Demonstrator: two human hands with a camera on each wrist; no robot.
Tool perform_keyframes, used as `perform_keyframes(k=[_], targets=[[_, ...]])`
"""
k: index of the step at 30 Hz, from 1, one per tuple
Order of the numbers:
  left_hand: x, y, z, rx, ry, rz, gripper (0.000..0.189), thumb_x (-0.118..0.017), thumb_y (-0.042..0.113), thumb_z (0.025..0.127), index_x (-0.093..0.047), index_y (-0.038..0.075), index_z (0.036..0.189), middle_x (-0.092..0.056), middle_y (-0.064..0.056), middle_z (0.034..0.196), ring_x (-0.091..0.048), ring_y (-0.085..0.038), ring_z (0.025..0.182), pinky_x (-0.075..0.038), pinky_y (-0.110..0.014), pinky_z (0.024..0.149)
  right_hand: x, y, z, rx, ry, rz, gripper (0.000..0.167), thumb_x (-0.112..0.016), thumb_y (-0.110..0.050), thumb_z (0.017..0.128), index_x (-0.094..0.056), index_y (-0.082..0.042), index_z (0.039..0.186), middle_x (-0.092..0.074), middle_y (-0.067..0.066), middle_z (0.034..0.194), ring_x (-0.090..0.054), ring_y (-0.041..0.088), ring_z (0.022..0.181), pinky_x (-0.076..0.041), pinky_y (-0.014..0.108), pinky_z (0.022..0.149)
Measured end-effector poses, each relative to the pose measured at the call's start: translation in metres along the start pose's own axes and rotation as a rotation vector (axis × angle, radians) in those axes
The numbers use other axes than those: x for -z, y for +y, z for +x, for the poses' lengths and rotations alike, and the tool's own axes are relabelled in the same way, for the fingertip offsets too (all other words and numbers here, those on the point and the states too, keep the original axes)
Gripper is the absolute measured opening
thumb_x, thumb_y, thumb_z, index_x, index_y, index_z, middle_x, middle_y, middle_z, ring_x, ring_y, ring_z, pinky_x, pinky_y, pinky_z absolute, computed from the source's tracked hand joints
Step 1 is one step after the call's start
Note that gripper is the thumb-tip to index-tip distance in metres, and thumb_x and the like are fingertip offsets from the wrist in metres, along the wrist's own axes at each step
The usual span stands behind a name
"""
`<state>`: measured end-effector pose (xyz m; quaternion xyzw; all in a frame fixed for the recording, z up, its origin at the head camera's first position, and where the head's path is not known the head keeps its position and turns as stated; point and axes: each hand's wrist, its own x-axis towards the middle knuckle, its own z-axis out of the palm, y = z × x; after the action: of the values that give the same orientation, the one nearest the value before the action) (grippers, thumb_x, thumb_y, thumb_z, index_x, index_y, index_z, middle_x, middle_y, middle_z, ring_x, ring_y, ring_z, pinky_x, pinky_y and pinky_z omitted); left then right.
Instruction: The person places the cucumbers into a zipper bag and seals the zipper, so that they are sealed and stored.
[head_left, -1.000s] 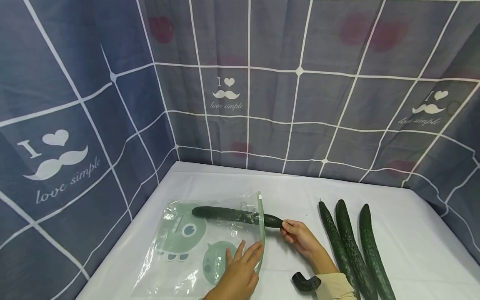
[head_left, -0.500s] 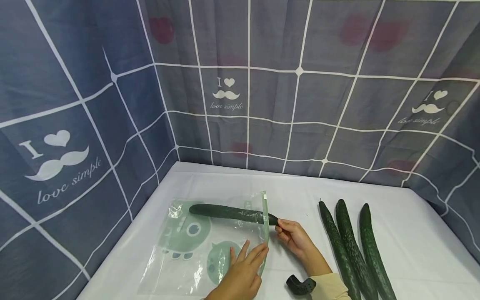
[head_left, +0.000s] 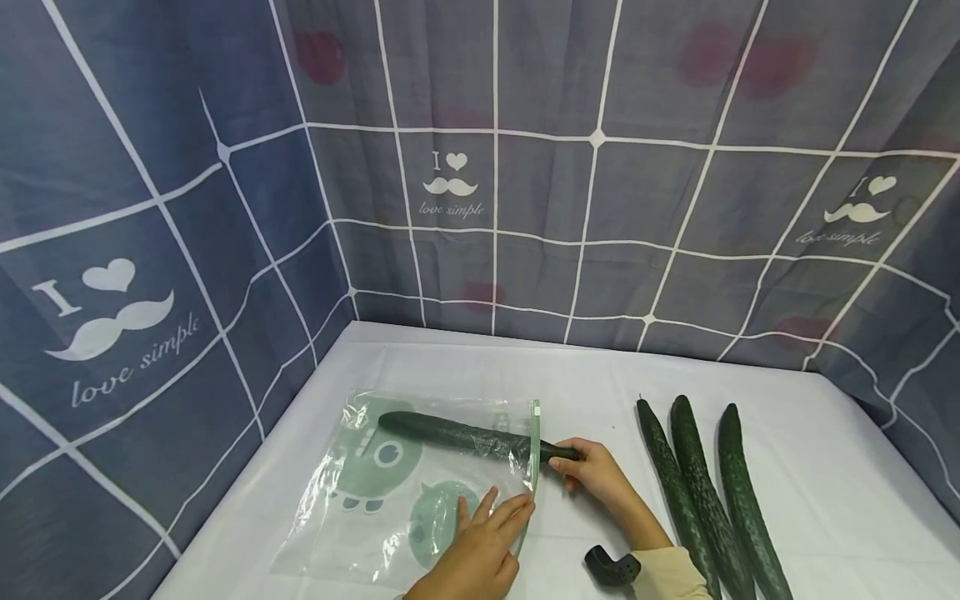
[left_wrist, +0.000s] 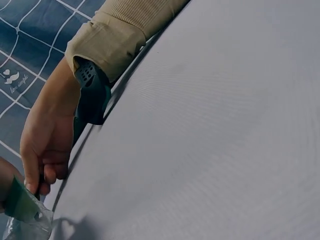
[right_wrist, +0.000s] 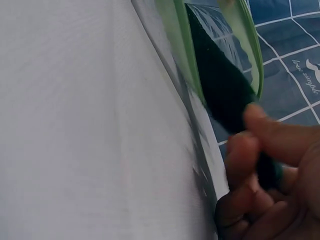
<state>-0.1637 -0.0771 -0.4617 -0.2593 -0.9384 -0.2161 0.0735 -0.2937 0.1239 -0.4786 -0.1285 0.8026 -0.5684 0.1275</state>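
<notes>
A long dark green cucumber [head_left: 457, 435] lies mostly inside a clear zip bag [head_left: 341, 533] printed with pale green cartoon creatures. Its right end sticks out past the bag's green zip edge [head_left: 536, 433]. My right hand [head_left: 600, 479] grips that end with thumb and fingers. The right wrist view shows the cucumber [right_wrist: 220, 80] between the two parted green lips of the bag's mouth. My left hand [head_left: 480, 542] lies on the near part of the bag and holds its edge at the mouth; the thumb is mostly hidden.
Three more cucumbers [head_left: 701, 467] lie side by side on the right of the white table [head_left: 585, 375]. A black curved device [head_left: 611, 567] sits at the right wrist by the beige sleeve [head_left: 667, 571]. Checked curtains [head_left: 547, 192] surround the table.
The bag's mouth has shifted slightly right over the cucumber. My right hand moved a little left, then back right, and its fingers now lie further along the cucumber's end.
</notes>
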Motion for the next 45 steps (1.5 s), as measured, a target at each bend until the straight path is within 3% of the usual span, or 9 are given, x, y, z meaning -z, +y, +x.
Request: perform_keyframes(k=[3,7,14,18,23,30,37,45], targets=[[-0.001,-0.001,-0.001,-0.006,0.013,0.012,0.059,-0.048,0.008,0.073,-0.048,0.01,0.132,-0.045,0.003,0.137,-0.042,-0.046,0.12,-0.028,-0.076,0.079,-0.002,0.001,0.001,0.045,0.03,-0.091,0.034,-0.067,-0.013,0.079,-0.057,0.001,0.109,-0.059,0.008,0.077,-0.053,0.011,0.051,-0.047,0.026,0.049],[-0.003,-0.002,-0.002,-0.009,0.017,0.013,0.059,-0.049,0.008,0.072,-0.049,0.01,0.131,-0.046,0.002,0.136,-0.043,-0.047,0.119,-0.03,-0.076,0.077,-0.003,0.003,0.002,0.088,0.046,-0.171,0.027,-0.065,-0.013,0.08,-0.058,-0.004,0.106,-0.057,0.007,0.074,-0.05,0.01,0.047,-0.045,0.025,0.046],[-0.004,-0.005,-0.002,0.026,-0.024,-0.006,0.06,-0.048,0.009,0.073,-0.047,0.012,0.133,-0.044,0.003,0.138,-0.04,-0.047,0.121,-0.028,-0.076,0.079,-0.004,0.001,0.004,0.117,0.002,-0.189,0.028,-0.057,-0.027,0.087,-0.061,-0.001,0.097,-0.056,0.005,0.067,-0.045,0.009,0.043,-0.042,0.026,0.042],[-0.003,-0.006,-0.002,0.034,-0.037,-0.021,0.06,-0.048,0.009,0.074,-0.046,0.012,0.134,-0.044,0.002,0.139,-0.039,-0.047,0.122,-0.027,-0.077,0.08,-0.003,-0.003,0.004,0.061,-0.078,-0.032,0.033,-0.052,-0.023,0.09,-0.058,0.008,0.099,-0.053,0.002,0.065,-0.042,0.007,0.044,-0.038,0.023,0.041],[-0.003,-0.005,-0.001,0.032,-0.027,-0.026,0.06,-0.048,0.009,0.075,-0.045,0.011,0.134,-0.042,0.002,0.14,-0.037,-0.047,0.124,-0.026,-0.077,0.08,0.0,-0.007,0.003,-0.035,-0.167,0.308,0.027,-0.047,-0.02,0.093,-0.054,0.006,0.089,-0.049,-0.005,0.062,-0.038,0.002,0.045,-0.03,0.017,0.042],[-0.002,-0.002,0.001,0.02,0.005,-0.008,0.061,-0.047,0.008,0.074,-0.045,0.013,0.135,-0.042,0.004,0.139,-0.038,-0.046,0.124,-0.028,-0.076,0.081,0.006,-0.003,0.002,0.025,-0.289,0.624,0.025,-0.037,-0.014,0.096,-0.054,-0.01,0.079,-0.051,-0.01,0.062,-0.034,-0.002,0.043,-0.025,0.015,0.042],[0.003,-0.001,0.001,0.004,0.01,0.002,0.06,-0.047,0.008,0.074,-0.046,0.013,0.134,-0.043,0.004,0.139,-0.039,-0.045,0.124,-0.029,-0.075,0.082,0.004,-0.003,0.003,0.065,-0.385,0.793,0.029,-0.032,-0.012,0.098,-0.057,-0.012,0.084,-0.051,-0.01,0.065,-0.03,-0.003,0.044,-0.021,0.014,0.042],[0.004,0.001,0.002,-0.008,-0.035,0.003,0.06,-0.046,0.009,0.076,-0.044,0.012,0.135,-0.041,0.005,0.14,-0.037,-0.047,0.124,-0.03,-0.075,0.081,-0.002,-0.01,0.004,0.053,-0.37,0.81,0.028,-0.031,-0.011,0.098,-0.054,-0.012,0.081,-0.05,-0.01,0.064,-0.031,-0.004,0.043,-0.025,0.012,0.04]])
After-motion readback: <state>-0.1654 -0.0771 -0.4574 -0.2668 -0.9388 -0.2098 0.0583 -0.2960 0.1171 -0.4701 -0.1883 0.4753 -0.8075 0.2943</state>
